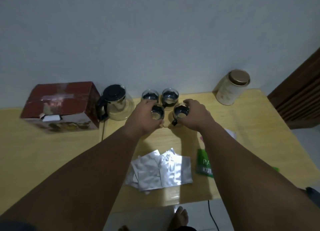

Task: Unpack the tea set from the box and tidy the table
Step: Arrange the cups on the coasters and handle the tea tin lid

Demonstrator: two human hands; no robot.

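Observation:
Several small glass cups with black holders stand in a cluster at the back of the wooden table. My left hand grips the front-left cup. My right hand grips the front-right cup. Behind them stand the back-left cup and the back-right cup, both untouched. A glass teapot with a black lid and handle stands left of the cups. The red cardboard box lies shut at the far left.
A pile of silver foil sachets lies near the table's front edge. A green packet and pink-white papers lie under my right forearm. A cream canister with a bronze lid stands back right. A black cable runs across the floor.

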